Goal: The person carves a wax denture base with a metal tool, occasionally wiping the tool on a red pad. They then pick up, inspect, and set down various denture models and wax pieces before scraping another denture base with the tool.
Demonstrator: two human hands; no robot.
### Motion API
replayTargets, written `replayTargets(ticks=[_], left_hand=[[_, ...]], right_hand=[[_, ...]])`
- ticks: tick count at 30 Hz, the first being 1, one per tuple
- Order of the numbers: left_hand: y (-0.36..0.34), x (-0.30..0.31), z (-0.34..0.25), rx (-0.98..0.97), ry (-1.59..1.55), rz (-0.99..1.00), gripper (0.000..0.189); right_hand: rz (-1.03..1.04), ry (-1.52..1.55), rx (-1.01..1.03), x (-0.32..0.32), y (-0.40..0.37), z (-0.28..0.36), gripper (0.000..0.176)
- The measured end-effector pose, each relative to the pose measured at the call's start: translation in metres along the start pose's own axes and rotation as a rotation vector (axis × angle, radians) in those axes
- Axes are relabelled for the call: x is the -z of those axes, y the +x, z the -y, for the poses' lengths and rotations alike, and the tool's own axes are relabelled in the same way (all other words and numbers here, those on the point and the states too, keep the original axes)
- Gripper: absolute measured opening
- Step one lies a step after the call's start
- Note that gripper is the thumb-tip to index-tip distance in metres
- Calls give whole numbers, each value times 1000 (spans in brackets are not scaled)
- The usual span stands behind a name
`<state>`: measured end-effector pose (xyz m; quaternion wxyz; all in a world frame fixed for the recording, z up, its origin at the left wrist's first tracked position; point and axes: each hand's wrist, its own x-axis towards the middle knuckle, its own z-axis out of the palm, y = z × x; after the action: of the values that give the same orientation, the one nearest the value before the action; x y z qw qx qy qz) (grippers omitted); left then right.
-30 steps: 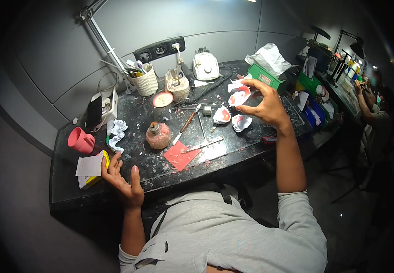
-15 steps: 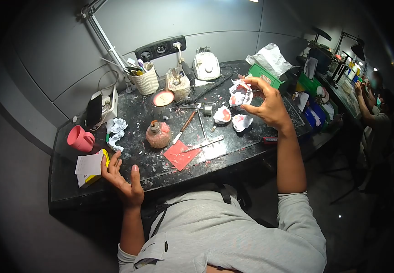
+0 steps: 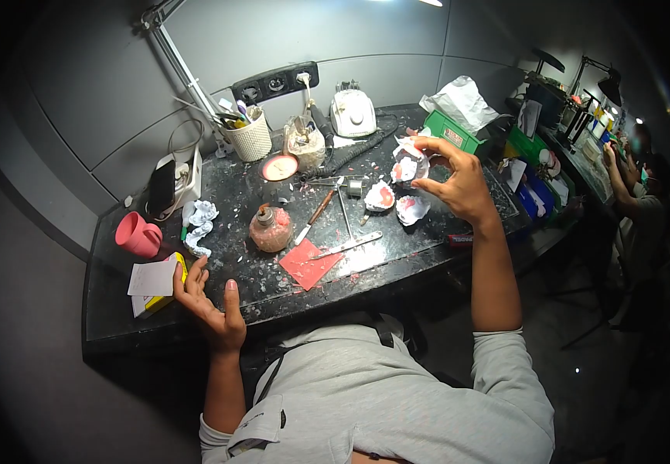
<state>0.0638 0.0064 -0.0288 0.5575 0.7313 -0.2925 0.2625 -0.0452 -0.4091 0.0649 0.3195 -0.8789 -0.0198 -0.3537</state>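
Note:
My right hand (image 3: pixel 462 179) grips a white dental cast with pink parts (image 3: pixel 414 148) between thumb and fingers, at the back right of the black bench. Beside and below it are other white casts with pink wax, one at the left (image 3: pixel 380 197) and one nearer the edge (image 3: pixel 411 209). At the bench's front left, my left hand (image 3: pixel 215 309) has its fingers spread, with nothing in it. It is close to a yellow box with a white paper (image 3: pixel 151 280). Several white cast pieces (image 3: pixel 199 227) lie just beyond.
A red wax sheet (image 3: pixel 308 264) lies under a metal knife (image 3: pixel 350 245). Left of these stand a pinkish glass burner (image 3: pixel 271 229) and a pink mug (image 3: pixel 138 235). Behind are a pen basket (image 3: pixel 249 139), a green bin (image 3: pixel 452 132) and a white device (image 3: pixel 352 113). A person (image 3: pixel 644 209) works far right.
The cast in my right hand has turned slightly. My left hand has hardly moved, and the whole view has shifted a little.

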Motion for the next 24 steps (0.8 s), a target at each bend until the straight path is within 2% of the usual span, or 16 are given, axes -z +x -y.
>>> replayTargets(ticks=[9,24], left_hand=[[-1,1,0,-12,5,19,78],[0,0,0,-7,5,6,81]], right_hand=[[-20,54,12,3,-1,1,60],[-68,141,-11,4,0,4,46]])
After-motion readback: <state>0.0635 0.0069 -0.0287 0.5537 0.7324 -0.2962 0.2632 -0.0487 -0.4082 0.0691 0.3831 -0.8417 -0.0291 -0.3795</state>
